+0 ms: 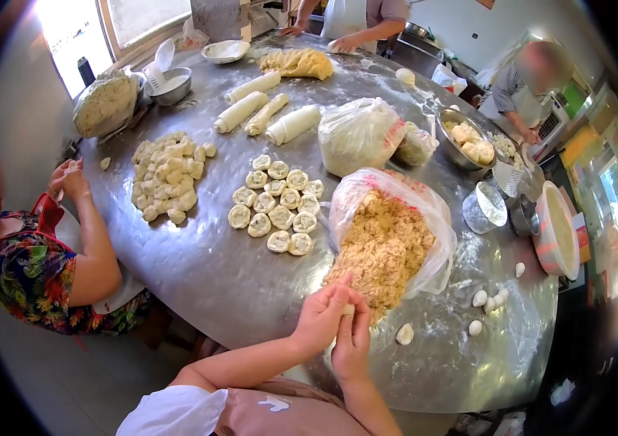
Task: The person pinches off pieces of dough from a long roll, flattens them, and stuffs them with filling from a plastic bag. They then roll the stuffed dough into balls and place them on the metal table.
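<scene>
My left hand (320, 317) and my right hand (352, 344) meet at the near edge of the open bag, fingers closed together. A small pale piece of dough (348, 310) shows between them, mostly hidden by the fingers. Just beyond lies a crumbly tan filling (385, 243), spilling out of a clear plastic bag (436, 254). One flattened dough piece (405, 334) rests on the metal table to the right of my hands. Farther right are several small white dough balls (480, 298). Rows of rolled dough pieces (281, 216) sit left of the bag.
A heap of dough lumps (167, 178) and several dough rolls (242, 111) lie on the steel table (200, 276). A tied plastic bag (361, 136), metal bowl (462, 145), flour container (485, 208) and large tub (556, 229) stand beyond. Other people work at the left, back and right.
</scene>
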Motion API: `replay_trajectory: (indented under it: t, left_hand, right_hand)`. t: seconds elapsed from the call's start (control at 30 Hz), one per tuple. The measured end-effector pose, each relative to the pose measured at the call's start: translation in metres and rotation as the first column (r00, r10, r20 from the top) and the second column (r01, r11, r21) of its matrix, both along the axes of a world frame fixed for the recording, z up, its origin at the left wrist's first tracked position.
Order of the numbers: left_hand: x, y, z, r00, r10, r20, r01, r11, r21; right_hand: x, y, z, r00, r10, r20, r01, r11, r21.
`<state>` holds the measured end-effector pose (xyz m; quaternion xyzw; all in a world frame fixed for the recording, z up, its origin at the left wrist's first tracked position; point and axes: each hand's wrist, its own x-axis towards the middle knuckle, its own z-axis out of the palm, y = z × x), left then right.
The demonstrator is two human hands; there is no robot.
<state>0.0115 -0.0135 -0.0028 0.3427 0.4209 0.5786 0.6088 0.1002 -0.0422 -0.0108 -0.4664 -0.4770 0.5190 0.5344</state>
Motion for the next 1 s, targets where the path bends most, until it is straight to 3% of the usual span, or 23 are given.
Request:
replay_trajectory:
  t: [0.07, 0.1, 0.2, 0.23, 0.27, 0.3, 0.33, 0.37, 0.47, 0.5, 0.57, 0.63, 0.67, 0.73, 0.77, 0.87, 0.93, 1.0]
  left_hand:
    - [-0.002, -0.003, 0.0, 0.989, -0.03, -0.145, 0.059, 0.977, 0.203]
    - [-0.009, -0.001, -0.006, 0.984, -0.167, 0.061, 0.151, 0.966, 0.209]
    - [-0.018, 0.001, 0.009, 0.972, -0.201, 0.122, 0.161, 0.946, 0.281]
    - [-0.021, 0.0, 0.007, 0.963, -0.257, 0.081, 0.234, 0.947, 0.221]
    - [-0.024, -0.001, 0.005, 0.948, -0.316, 0.04, 0.306, 0.939, 0.159]
    - [-0.03, 0.008, -0.005, 0.915, -0.402, 0.041, 0.379, 0.888, 0.26]
    - [-0.025, 0.005, -0.008, 0.935, -0.344, 0.083, 0.323, 0.925, 0.199]
    - [-0.021, 0.002, -0.007, 0.952, -0.28, 0.124, 0.264, 0.955, 0.136]
    - [-0.019, -0.002, -0.014, 0.976, -0.217, -0.001, 0.216, 0.97, 0.107]
    - [-0.018, -0.003, -0.001, 0.977, -0.202, 0.065, 0.2, 0.979, 0.039]
    - [-0.015, -0.002, 0.03, 0.965, -0.128, 0.231, 0.169, 0.971, -0.169]
    - [-0.024, -0.002, 0.004, 0.914, -0.369, 0.166, 0.377, 0.926, -0.021]
    - [-0.029, -0.002, -0.01, 0.872, -0.474, 0.121, 0.471, 0.881, 0.055]
    - [-0.025, 0.004, -0.017, 0.891, -0.453, 0.002, 0.427, 0.841, 0.332]
    - [-0.022, -0.001, -0.014, 0.924, -0.376, 0.073, 0.351, 0.908, 0.229]
    - [-0.022, -0.006, -0.004, 0.928, -0.346, 0.141, 0.339, 0.938, 0.073]
    - [-0.022, -0.006, 0.008, 0.896, -0.348, 0.275, 0.352, 0.935, 0.036]
    - [-0.019, -0.007, 0.001, 0.89, -0.406, 0.207, 0.396, 0.914, 0.088]
  right_hand:
    - [0.005, -0.001, -0.002, 0.999, -0.052, 0.007, 0.052, 0.991, -0.121]
    - [0.007, 0.003, 0.001, 0.992, -0.106, 0.067, 0.107, 0.994, -0.017]
    - [0.019, 0.007, 0.012, 0.958, 0.182, -0.221, -0.211, 0.971, -0.115]
    - [0.023, 0.005, 0.005, 0.925, 0.306, -0.226, -0.35, 0.918, -0.189]
    - [0.018, 0.0, 0.003, 0.95, 0.26, -0.175, -0.286, 0.947, -0.146]
    - [0.011, -0.001, 0.001, 0.969, 0.214, -0.123, -0.225, 0.97, -0.091]
    - [0.005, -0.001, 0.0, 0.984, 0.165, -0.069, -0.167, 0.986, -0.023]
    - [0.004, -0.002, -0.008, 0.983, 0.069, 0.172, -0.095, 0.984, 0.15]
    - [-0.004, -0.001, 0.007, 0.988, -0.031, 0.153, 0.023, 0.998, 0.052]
    - [0.004, -0.003, 0.014, 0.996, 0.038, 0.082, -0.027, 0.99, -0.136]
    - [0.016, -0.003, 0.01, 0.988, 0.117, -0.101, -0.137, 0.966, -0.219]
    - [0.03, 0.0, -0.003, 0.912, 0.259, -0.318, -0.343, 0.906, -0.247]
    - [0.026, -0.002, -0.004, 0.954, 0.225, -0.2, -0.258, 0.952, -0.161]
    - [0.011, -0.004, -0.001, 0.987, 0.149, 0.057, -0.151, 0.988, 0.038]
    - [0.006, -0.003, 0.003, 0.977, 0.089, 0.196, -0.119, 0.983, 0.143]
    - [0.004, -0.005, 0.017, 0.998, 0.046, 0.035, -0.044, 0.998, -0.046]
    - [0.024, -0.005, 0.01, 0.98, 0.187, -0.067, -0.196, 0.965, -0.176]
    - [0.03, -0.008, 0.011, 0.959, 0.226, -0.169, -0.263, 0.933, -0.246]
